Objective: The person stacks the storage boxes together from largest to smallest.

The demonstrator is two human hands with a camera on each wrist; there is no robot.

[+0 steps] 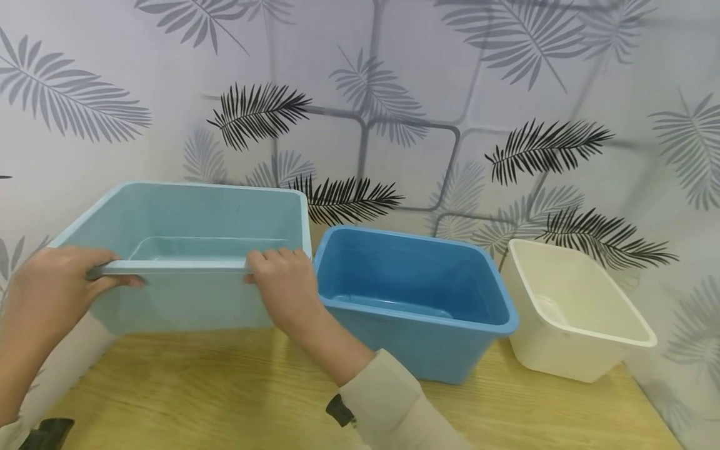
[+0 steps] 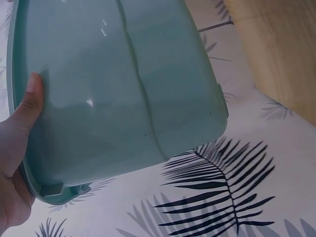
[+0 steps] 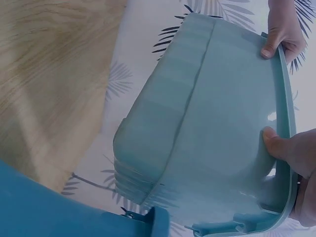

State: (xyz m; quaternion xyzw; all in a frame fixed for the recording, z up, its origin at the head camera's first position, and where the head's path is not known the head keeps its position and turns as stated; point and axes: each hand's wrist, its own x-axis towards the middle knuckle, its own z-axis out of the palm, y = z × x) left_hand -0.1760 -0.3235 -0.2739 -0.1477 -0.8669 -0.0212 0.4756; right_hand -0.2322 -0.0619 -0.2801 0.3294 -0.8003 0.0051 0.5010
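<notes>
A pale teal plastic bin (image 1: 185, 300) is held up at the left, its open top facing up and toward me. With the thumb outside the front wall and fingers over the rim, my left hand (image 1: 50, 290) grips its front left corner. My right hand (image 1: 288, 287) grips the same front rim nearer the right corner, thumb on the outer wall (image 3: 222, 113). The wrist views show the bin's underside apart from the wooden table. Nothing is visible inside it from above. A blue bin (image 1: 416, 325) stands just right of my right hand.
On the wooden table (image 1: 225, 387), a cream bin (image 1: 574, 353) stands right of the blue one. A wall covering with a feather-leaf pattern (image 1: 405, 75) rises close behind the bins. The table's right edge shows at the lower right.
</notes>
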